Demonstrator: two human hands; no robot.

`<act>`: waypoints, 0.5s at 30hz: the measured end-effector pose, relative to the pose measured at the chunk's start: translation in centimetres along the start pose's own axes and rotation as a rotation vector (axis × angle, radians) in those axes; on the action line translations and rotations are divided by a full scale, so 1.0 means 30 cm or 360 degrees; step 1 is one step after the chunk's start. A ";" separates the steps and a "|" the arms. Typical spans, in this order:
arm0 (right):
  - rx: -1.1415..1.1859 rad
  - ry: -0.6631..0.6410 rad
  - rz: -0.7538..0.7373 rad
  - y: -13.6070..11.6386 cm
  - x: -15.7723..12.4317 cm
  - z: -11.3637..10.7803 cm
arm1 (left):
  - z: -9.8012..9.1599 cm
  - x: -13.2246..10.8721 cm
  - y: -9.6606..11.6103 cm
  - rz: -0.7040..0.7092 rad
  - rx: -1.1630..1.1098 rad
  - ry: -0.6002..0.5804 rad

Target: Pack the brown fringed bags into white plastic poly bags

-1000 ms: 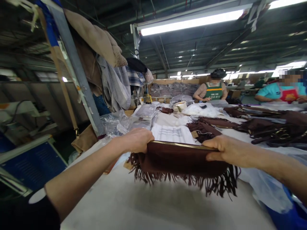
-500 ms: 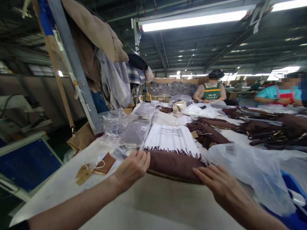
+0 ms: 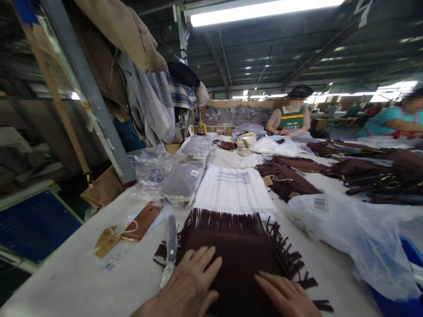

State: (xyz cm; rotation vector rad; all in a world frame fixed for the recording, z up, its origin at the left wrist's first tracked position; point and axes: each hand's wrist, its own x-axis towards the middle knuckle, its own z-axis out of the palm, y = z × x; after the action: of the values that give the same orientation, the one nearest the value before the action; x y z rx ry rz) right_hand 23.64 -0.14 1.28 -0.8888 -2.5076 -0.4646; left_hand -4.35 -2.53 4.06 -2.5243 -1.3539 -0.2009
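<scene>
A dark brown fringed piece [image 3: 231, 251], like a flat bag, lies on the table in front of me, its fringe spread along the far edge and both sides. My left hand [image 3: 191, 281] rests on its left part with the fingers spread. On its right part lies my right hand [image 3: 284, 293], fingers stretched out and holding nothing. Beyond the fringe is a folded white cloth [image 3: 234, 189] with grey stripes. Left of the brown piece lies a knife-like tool with a grey handle [image 3: 171, 237], its lower end near my left hand.
At left are a phone [image 3: 142, 222], cardboard tags [image 3: 108, 242] and plastic-wrapped grey packs [image 3: 181, 180]. A translucent plastic bag [image 3: 353, 237] covers the right side near a blue bin [image 3: 410, 251]. Brown fringed pieces [image 3: 287, 178] lie beyond it. Two people work across the table.
The brown piece has gone from a narrow edge held between both hands to lying flat, fringe spread out. Both hands have come nearer to me, and the grey-handled tool shows clearly.
</scene>
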 end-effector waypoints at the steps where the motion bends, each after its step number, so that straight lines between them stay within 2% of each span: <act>1: 0.0072 0.0059 0.0120 -0.021 0.043 0.013 | 0.006 0.038 -0.007 -0.0037 -0.0066 -0.0005; 3: 0.0129 0.0080 0.0259 -0.056 0.120 0.056 | 0.046 0.098 -0.015 -0.0141 -0.0147 -0.0030; 5: 0.0104 -0.0049 0.0420 -0.063 0.159 0.118 | 0.100 0.128 -0.018 -0.0228 -0.0247 -0.0102; 7: 0.0151 -0.0219 0.0617 -0.040 0.152 0.178 | 0.142 0.133 -0.022 -0.0270 -0.0361 -0.0195; 9: 0.0253 -0.0286 0.0802 0.004 0.111 0.218 | 0.159 0.126 -0.030 -0.0288 -0.0433 -0.0262; 12: 0.0305 -0.0215 0.1017 0.083 0.035 0.222 | 0.154 0.113 -0.043 -0.0290 -0.0446 -0.0276; 15: 0.0248 -0.0130 0.1204 0.148 -0.040 0.157 | 0.146 0.099 -0.034 -0.0270 -0.0319 -0.0169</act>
State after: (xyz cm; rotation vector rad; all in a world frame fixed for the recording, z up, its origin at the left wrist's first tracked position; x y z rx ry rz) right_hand 26.03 4.61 -2.60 -1.6896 -2.0164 0.0190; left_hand -3.58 1.67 0.78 -2.6128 -1.6685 -0.2508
